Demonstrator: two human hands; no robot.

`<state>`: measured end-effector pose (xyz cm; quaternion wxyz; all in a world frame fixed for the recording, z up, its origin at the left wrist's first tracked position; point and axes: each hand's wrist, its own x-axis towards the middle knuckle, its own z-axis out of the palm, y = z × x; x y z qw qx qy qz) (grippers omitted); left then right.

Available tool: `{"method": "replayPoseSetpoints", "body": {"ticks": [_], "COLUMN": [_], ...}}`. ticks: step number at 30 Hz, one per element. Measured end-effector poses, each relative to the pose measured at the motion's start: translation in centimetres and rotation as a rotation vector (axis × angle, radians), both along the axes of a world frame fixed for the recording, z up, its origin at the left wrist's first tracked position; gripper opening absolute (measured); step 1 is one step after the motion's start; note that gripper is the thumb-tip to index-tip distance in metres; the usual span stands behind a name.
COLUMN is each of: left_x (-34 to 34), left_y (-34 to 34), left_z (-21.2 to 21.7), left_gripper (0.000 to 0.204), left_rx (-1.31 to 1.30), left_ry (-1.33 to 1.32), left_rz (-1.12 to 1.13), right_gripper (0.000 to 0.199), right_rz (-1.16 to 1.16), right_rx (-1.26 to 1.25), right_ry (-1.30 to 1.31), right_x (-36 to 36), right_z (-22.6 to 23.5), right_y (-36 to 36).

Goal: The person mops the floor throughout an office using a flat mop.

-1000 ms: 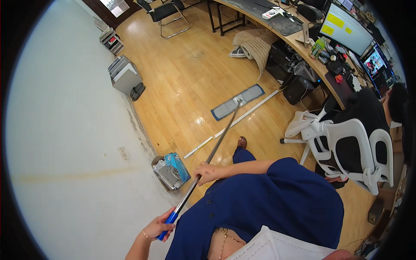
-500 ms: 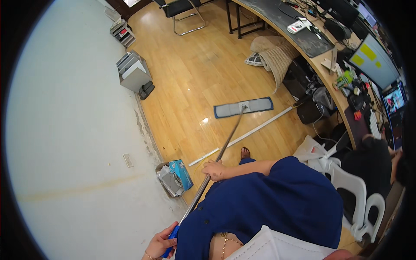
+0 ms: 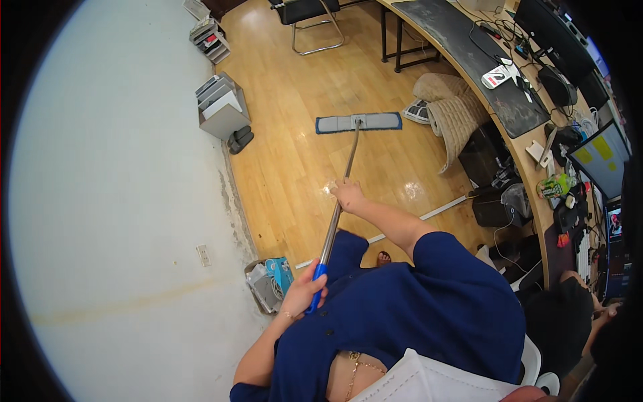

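Observation:
I hold a flat mop by its long metal pole [image 3: 340, 194]. My left hand [image 3: 303, 292] grips the blue handle end [image 3: 315, 289], close to my blue dress. Higher up the pole, my right hand [image 3: 348, 195] is closed around the bare metal with the arm stretched forward. The grey and blue mop head [image 3: 358, 122] lies flat on the wooden floor [image 3: 295, 167], far ahead of me, with its long side across my view. My foot [image 3: 383, 256] shows just under the dress hem.
A white wall [image 3: 120, 221] runs along the left. By it stand a grey filing box [image 3: 221, 112], dark slippers [image 3: 240, 139] and a small open bin [image 3: 270, 286]. Right: wicker baskets [image 3: 455, 114], a curved desk [image 3: 509, 100] with monitors, a white strip [image 3: 432, 216], a seated person [image 3: 576, 315].
The mop head has slid farther away across the floor and now lies square ahead. My right arm has stretched forward along the pole.

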<state>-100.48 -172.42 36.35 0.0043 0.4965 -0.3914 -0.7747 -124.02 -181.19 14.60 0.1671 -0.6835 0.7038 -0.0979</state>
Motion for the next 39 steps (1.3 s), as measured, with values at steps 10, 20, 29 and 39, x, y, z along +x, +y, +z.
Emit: {"method": "replayPoseSetpoints", "body": {"ticks": [10, 20, 29, 39], "left_x": [-15.8, -20.1, -0.2, -11.6], "left_y": [-19.5, -34.4, -27.4, -32.4], "left_z": [-9.3, -15.3, -1.4, 13.3], "left_gripper": [0.055, 0.058, 0.054, 0.05], "left_rx": [0.159, 0.038, 0.083, 0.333], "left_ry": [0.138, 0.123, -0.142, -0.304], "left_rz": [0.163, 0.163, 0.236, 0.396], "right_gripper": [0.046, 0.046, 0.026, 0.023], "right_rz": [-0.142, -0.059, 0.865, 0.925], "right_rx": [-0.107, 0.155, 0.539, 0.542], "right_ry": [-0.232, -0.133, -0.291, -0.479], "right_x": [-10.0, -14.3, -1.8, -5.4], "right_z": [-1.0, -3.2, 1.2, 5.4], "right_y": [-13.3, -27.9, -30.3, -32.0]}}
